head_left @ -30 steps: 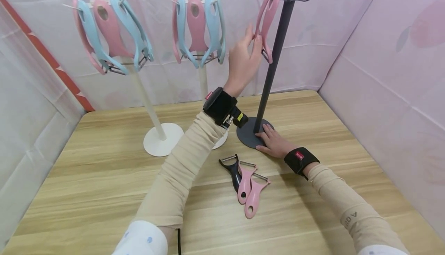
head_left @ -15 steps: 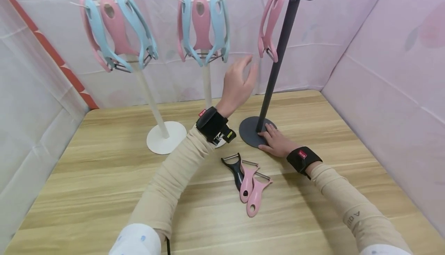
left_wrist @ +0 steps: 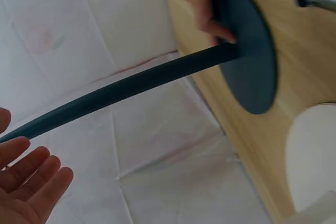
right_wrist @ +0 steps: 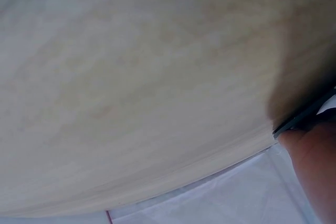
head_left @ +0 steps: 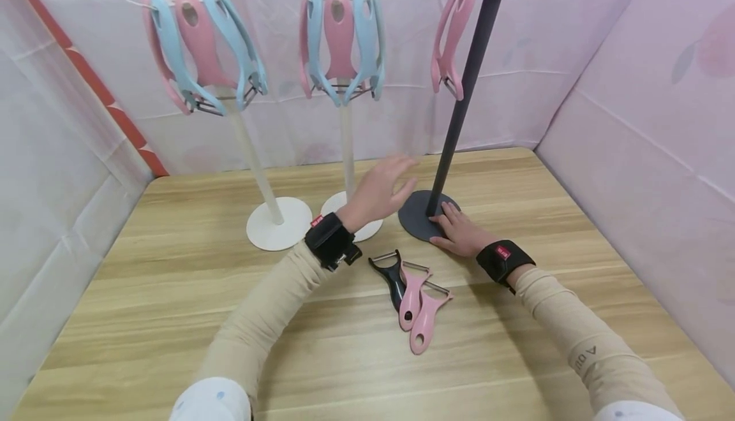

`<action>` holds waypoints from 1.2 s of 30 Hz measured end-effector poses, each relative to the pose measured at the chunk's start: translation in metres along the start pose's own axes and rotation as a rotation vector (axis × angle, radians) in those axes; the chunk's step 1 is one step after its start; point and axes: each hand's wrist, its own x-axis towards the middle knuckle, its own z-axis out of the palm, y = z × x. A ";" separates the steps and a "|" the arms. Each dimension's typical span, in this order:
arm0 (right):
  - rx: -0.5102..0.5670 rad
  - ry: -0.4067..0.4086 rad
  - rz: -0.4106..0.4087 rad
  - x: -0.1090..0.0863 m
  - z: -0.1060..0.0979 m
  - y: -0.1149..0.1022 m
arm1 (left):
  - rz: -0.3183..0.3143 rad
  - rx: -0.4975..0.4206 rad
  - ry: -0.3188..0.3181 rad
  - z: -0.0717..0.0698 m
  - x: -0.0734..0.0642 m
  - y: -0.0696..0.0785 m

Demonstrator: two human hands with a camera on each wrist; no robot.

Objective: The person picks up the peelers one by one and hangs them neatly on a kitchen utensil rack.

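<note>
My left hand point(head_left: 379, 191) hovers in mid-air in front of the middle white stand, fingers loosely bent and holding nothing. With its fingers spread, my right hand point(head_left: 462, 229) rests on the round base point(head_left: 415, 218) of the dark grey stand, beside the pole point(head_left: 466, 105). Pink peelers point(head_left: 458, 35) hang from a hook on the left of that stand's top. On the table in front lie a black peeler point(head_left: 393, 279), a pink peeler point(head_left: 411, 303) and another pink peeler point(head_left: 425, 325), overlapping. The left wrist view shows the left hand's fingers point(left_wrist: 44, 177) apart from the pole.
Two white stands, the left one with a round base point(head_left: 279, 223), carry pink and light blue peelers point(head_left: 339, 32) around their tops. The wooden table point(head_left: 172, 319) backs onto a pale patterned cloth point(head_left: 396, 0), which also covers the sides.
My left hand has let go of the pink peeler, now hanging on the dark stand, and has come down and to the left. The right hand has stayed on the base.
</note>
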 end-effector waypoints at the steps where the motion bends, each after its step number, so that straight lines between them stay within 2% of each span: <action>1: 0.001 0.005 -0.005 0.000 0.000 0.000 | 0.008 0.011 -0.016 0.001 -0.005 -0.001; 5: 0.007 0.012 -0.018 0.000 0.000 0.001 | 0.034 0.047 -0.117 0.006 -0.024 -0.001; 9: -0.009 0.005 -0.010 0.001 0.001 0.004 | 0.055 0.088 -0.323 0.011 -0.040 0.002; 13: -0.013 0.000 -0.007 0.001 0.000 0.004 | 0.140 0.162 -0.529 0.018 -0.055 0.003; 15: -0.015 -0.002 -0.004 0.001 0.001 0.004 | 0.181 0.190 -0.595 0.023 -0.062 0.003; 17: -0.007 -0.001 -0.004 0.001 0.000 0.003 | 0.210 0.195 -0.635 0.027 -0.070 0.004; 23: -0.006 0.003 -0.005 0.000 0.001 0.001 | 0.252 0.189 -0.684 0.036 -0.086 0.005; 29: 0.013 0.002 -0.001 0.000 0.002 0.003 | 0.269 0.218 -0.682 0.039 -0.089 0.005; 36: 0.019 0.010 0.004 0.003 0.005 0.009 | 0.306 0.234 -0.641 0.043 -0.092 0.004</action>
